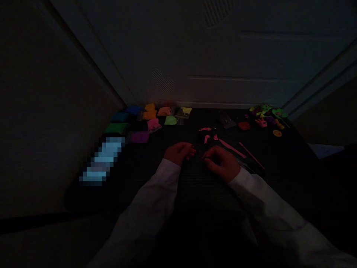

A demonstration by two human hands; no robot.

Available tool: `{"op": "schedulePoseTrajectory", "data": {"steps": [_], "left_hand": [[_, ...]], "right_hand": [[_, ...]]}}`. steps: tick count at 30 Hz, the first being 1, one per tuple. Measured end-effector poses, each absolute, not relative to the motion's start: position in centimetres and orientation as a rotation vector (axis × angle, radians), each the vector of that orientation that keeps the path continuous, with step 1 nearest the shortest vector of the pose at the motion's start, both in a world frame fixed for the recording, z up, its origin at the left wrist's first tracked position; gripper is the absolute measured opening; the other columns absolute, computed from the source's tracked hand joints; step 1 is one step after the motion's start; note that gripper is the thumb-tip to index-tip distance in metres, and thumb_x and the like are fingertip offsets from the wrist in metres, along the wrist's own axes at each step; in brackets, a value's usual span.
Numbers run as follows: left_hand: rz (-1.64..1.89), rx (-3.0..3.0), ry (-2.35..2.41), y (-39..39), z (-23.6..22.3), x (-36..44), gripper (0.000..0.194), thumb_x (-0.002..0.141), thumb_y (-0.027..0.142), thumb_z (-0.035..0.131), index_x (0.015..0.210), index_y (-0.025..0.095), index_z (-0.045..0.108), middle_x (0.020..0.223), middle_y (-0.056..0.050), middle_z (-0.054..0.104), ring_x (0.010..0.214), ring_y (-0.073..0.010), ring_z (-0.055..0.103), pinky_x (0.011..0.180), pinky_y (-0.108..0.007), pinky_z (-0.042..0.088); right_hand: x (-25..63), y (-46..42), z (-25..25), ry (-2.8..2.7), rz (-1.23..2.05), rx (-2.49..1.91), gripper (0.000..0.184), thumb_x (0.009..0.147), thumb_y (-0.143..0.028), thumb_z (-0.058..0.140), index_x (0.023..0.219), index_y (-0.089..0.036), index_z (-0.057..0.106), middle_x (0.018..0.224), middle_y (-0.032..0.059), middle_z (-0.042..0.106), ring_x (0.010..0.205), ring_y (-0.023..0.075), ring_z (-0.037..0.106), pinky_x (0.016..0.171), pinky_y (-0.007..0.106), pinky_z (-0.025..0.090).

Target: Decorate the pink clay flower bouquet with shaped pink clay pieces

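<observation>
In the dim light my left hand [180, 153] is closed above the dark tabletop, thumb against curled fingers. My right hand [222, 162] faces it a short gap away, thumb and forefinger pinched together. Anything between the fingers of either hand is too dark and small to name. Just beyond the hands lie bright pink shaped pieces [206, 139] that look like modelling clay, partly lost against the black surface. A flat pink tool [232, 148] and a thin pink stick [251, 155] rest beside my right hand.
Packets of coloured clay, among them a purple packet [140, 137] and a green packet [117, 128], line the back left. Small colourful figures [262, 122] cluster at the back right, near a reddish lump [244, 126]. A pixelated bright screen [104, 160] lies left. A pale panel [178, 89] rises behind the table.
</observation>
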State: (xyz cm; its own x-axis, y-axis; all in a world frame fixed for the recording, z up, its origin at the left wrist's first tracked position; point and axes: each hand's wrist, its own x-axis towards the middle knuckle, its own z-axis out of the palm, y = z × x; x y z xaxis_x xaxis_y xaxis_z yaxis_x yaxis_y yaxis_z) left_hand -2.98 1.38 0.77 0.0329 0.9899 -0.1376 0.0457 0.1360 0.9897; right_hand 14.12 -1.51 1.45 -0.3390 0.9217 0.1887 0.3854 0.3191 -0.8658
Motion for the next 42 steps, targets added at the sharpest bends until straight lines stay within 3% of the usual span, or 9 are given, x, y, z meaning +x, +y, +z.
{"op": "schedulePoseTrajectory", "data": {"steps": [6, 10, 16, 21, 29, 32, 35, 38, 42], "left_hand": [[1.069, 1.180, 1.308, 1.5, 0.5, -3.0, 0.025, 0.060, 0.031, 0.063, 0.078, 0.015, 0.059, 0.069, -0.002, 0.064, 0.055, -0.0097, 0.054, 0.049, -0.021, 0.039], [1.055, 1.328, 1.452, 1.5, 0.3, -3.0, 0.020, 0.059, 0.030, 0.064, 0.073, 0.017, 0.058, 0.071, -0.001, 0.063, 0.065, -0.0130, 0.058, 0.058, -0.024, 0.042], [0.840, 2.075, 1.607, 3.0, 0.0, -3.9, 0.016, 0.069, 0.031, 0.057, 0.078, 0.020, 0.062, 0.082, -0.004, 0.063, 0.080, -0.0168, 0.055, 0.076, -0.031, 0.041], [0.709, 2.446, 1.501, 5.3, -0.2, -4.9, 0.020, 0.073, 0.027, 0.052, 0.084, 0.016, 0.065, 0.084, -0.009, 0.063, 0.086, -0.0207, 0.053, 0.081, -0.037, 0.038], [0.736, 2.234, 1.557, 6.0, -1.2, -5.5, 0.021, 0.070, 0.024, 0.055, 0.089, 0.022, 0.062, 0.086, -0.003, 0.066, 0.086, -0.0183, 0.055, 0.077, -0.032, 0.042], [0.749, 2.310, 1.533, 6.1, -1.3, -5.6, 0.017, 0.070, 0.025, 0.054, 0.083, 0.021, 0.064, 0.087, -0.004, 0.066, 0.088, -0.0194, 0.055, 0.081, -0.034, 0.040], [0.753, 2.377, 1.525, 6.0, -1.3, -5.6, 0.018, 0.072, 0.027, 0.052, 0.081, 0.018, 0.065, 0.086, -0.006, 0.065, 0.087, -0.0202, 0.055, 0.082, -0.036, 0.039], [0.755, 2.409, 1.537, 5.9, -1.2, -5.5, 0.020, 0.073, 0.029, 0.051, 0.081, 0.017, 0.065, 0.085, -0.007, 0.065, 0.086, -0.0199, 0.055, 0.081, -0.035, 0.039], [0.758, 2.418, 1.554, 5.7, -1.1, -5.4, 0.023, 0.073, 0.030, 0.051, 0.081, 0.014, 0.065, 0.084, -0.009, 0.064, 0.084, -0.0200, 0.054, 0.080, -0.033, 0.039]], "right_hand": [[14.2, -1.4, 2.0, -1.921, 0.907, -1.150, 0.021, 0.076, -0.024, 0.051, 0.097, -0.020, 0.055, 0.081, 0.0015, 0.062, 0.073, 0.0124, 0.058, 0.067, 0.027, 0.045], [13.9, -1.5, 2.1, -2.081, 0.904, -1.120, 0.016, 0.076, -0.032, 0.053, 0.080, -0.020, 0.061, 0.073, 0.0000, 0.063, 0.067, 0.0110, 0.057, 0.062, 0.024, 0.043], [13.7, -1.6, 1.2, -2.212, 0.715, -1.139, 0.029, 0.066, -0.045, 0.061, 0.062, -0.017, 0.054, 0.056, -0.0027, 0.053, 0.051, 0.0088, 0.048, 0.048, 0.021, 0.038], [13.4, -1.4, 0.6, -2.300, 0.703, -0.971, 0.020, 0.082, -0.027, 0.046, 0.092, -0.020, 0.060, 0.083, 0.0029, 0.063, 0.076, 0.0125, 0.059, 0.070, 0.026, 0.046], [13.4, -1.5, 0.1, -2.280, 0.687, -0.915, 0.036, 0.084, -0.014, 0.034, 0.117, -0.020, 0.046, 0.089, 0.0050, 0.059, 0.081, 0.0124, 0.056, 0.074, 0.028, 0.047], [13.4, -1.6, 0.3, -2.215, 0.808, -1.033, 0.029, 0.085, -0.017, 0.032, 0.110, -0.020, 0.048, 0.078, 0.0012, 0.061, 0.068, 0.0093, 0.058, 0.067, 0.025, 0.047], [13.3, -1.8, 0.8, -2.187, 0.849, -1.179, 0.015, 0.082, -0.029, 0.044, 0.086, -0.019, 0.054, 0.064, -0.0021, 0.060, 0.055, 0.0083, 0.055, 0.054, 0.021, 0.044], [13.3, -1.9, 1.2, -2.187, 0.753, -1.249, 0.026, 0.071, -0.042, 0.057, 0.063, -0.019, 0.050, 0.051, -0.0044, 0.053, 0.047, 0.0081, 0.050, 0.045, 0.019, 0.038], [13.3, -1.9, 1.4, -2.242, 0.673, -1.190, 0.021, 0.074, -0.037, 0.055, 0.066, -0.018, 0.053, 0.058, -0.0014, 0.057, 0.052, 0.0096, 0.053, 0.050, 0.021, 0.042]]}}
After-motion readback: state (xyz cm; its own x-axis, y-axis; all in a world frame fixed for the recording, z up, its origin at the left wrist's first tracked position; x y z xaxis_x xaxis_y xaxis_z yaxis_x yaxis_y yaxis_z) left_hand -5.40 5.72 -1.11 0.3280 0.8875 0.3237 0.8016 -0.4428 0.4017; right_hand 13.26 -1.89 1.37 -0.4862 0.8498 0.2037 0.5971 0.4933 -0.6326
